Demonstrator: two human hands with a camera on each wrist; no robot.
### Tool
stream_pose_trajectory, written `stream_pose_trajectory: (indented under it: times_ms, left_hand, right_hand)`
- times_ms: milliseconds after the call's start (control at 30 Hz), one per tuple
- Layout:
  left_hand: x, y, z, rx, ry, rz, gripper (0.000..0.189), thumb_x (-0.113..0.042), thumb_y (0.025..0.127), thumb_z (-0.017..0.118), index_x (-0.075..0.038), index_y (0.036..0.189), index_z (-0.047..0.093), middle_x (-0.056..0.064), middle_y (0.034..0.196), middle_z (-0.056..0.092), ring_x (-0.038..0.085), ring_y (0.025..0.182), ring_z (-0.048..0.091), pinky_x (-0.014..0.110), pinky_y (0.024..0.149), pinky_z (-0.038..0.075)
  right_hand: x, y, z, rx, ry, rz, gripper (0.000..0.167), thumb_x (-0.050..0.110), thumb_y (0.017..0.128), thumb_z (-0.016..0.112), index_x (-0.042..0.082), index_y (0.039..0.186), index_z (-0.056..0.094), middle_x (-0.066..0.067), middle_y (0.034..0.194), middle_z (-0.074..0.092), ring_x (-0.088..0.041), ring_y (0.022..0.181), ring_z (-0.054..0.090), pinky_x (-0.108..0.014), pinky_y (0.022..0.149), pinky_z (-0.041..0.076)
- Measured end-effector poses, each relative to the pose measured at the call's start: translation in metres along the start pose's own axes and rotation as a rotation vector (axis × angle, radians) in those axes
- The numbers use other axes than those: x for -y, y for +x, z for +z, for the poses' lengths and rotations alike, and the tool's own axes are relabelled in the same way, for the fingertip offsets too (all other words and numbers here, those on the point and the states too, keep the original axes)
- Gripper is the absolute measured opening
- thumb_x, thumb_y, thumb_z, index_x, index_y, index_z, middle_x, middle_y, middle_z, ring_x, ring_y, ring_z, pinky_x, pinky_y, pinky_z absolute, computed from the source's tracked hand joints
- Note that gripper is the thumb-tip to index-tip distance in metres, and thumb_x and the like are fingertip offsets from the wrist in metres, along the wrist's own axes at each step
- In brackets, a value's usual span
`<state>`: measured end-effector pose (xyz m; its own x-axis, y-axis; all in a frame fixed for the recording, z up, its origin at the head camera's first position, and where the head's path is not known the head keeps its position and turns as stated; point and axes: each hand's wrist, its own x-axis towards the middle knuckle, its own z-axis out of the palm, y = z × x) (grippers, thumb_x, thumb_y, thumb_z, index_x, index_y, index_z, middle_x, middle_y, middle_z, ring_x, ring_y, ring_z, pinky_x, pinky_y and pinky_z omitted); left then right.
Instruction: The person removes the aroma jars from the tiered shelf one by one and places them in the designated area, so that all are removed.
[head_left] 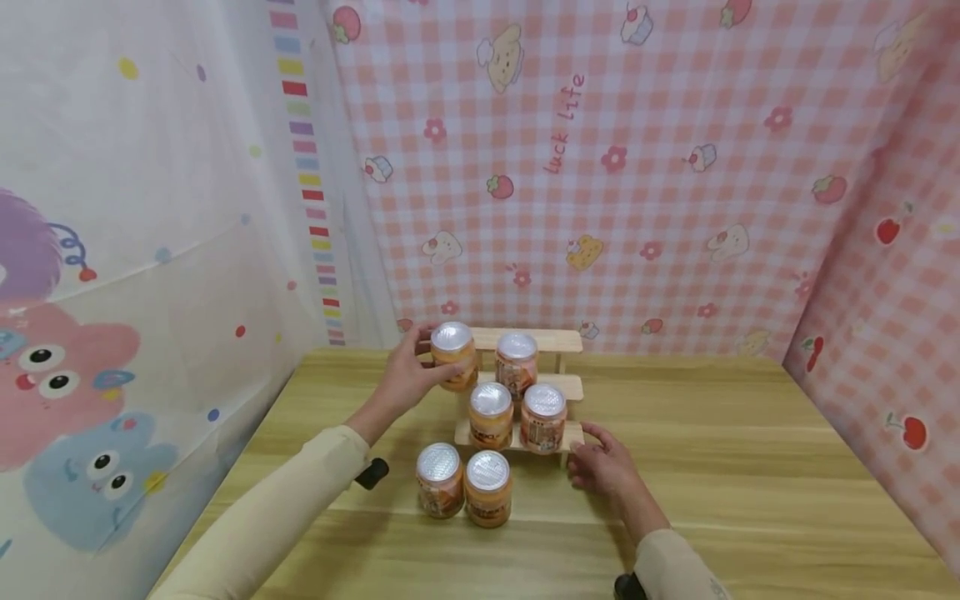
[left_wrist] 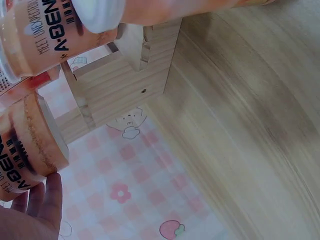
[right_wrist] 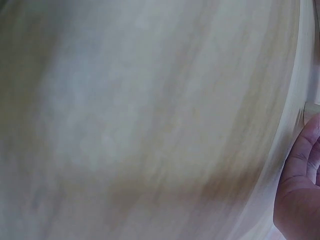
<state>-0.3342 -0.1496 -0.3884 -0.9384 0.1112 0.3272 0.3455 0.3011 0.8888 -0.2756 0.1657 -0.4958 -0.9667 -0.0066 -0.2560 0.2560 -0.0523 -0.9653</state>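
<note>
Wooden three-tier rack (head_left: 555, 340): at its upper left, the left hand (head_left: 408, 373) grips a silver-lidded can (head_left: 453, 353); at its lower right, the right hand (head_left: 606, 463) touches it, whether gripping I cannot tell.

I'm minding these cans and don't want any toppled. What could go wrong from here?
The held can in the left hand might bump the neighbouring can to its right.
The right hand is at the right end of the wooden stand; a push there could shift it and tip the two front cans on its lowest step.
The black wrist device might brush the left can on the table.
</note>
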Motion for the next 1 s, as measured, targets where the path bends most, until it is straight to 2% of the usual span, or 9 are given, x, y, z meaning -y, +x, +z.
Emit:
stream_pose_trajectory:
  times_ms: [300, 700, 1000]
  left_hand:
    - [0.003, -0.02, -0.022, -0.017, -0.03, -0.05, 0.074, -0.013, 0.079, 0.085, -0.008, 0.14, 0.043, 0.015, 0.129, 0.053, 0.03, 0.118, 0.051, 0.047, 0.095, 0.049]
    - [0.016, -0.046, -0.048, -0.037, 0.021, -0.072, 0.074, -0.011, 0.079, 0.085, -0.003, 0.139, 0.044, 0.018, 0.131, 0.052, 0.033, 0.12, 0.05, 0.046, 0.095, 0.05]
    - [0.029, -0.066, -0.061, -0.018, 0.034, -0.097, 0.07, -0.007, 0.078, 0.085, -0.003, 0.134, 0.044, 0.017, 0.128, 0.052, 0.033, 0.119, 0.05, 0.043, 0.091, 0.051]
  right_hand:
    - [0.001, 0.0, 0.001, 0.01, 0.009, 0.007, 0.058, 0.006, 0.098, 0.059, 0.002, 0.15, 0.034, -0.005, 0.087, 0.065, -0.016, 0.071, 0.064, -0.034, 0.064, 0.057]
    - [0.001, 0.001, 0.0, 0.015, 0.039, 0.014, 0.059, 0.006, 0.098, 0.059, 0.002, 0.15, 0.032, -0.006, 0.087, 0.065, -0.015, 0.071, 0.064, -0.034, 0.064, 0.057]
    - [0.002, -0.002, 0.0, 0.012, 0.021, 0.002, 0.059, 0.008, 0.099, 0.058, 0.002, 0.151, 0.03, -0.002, 0.089, 0.065, -0.013, 0.072, 0.064, -0.032, 0.062, 0.056]
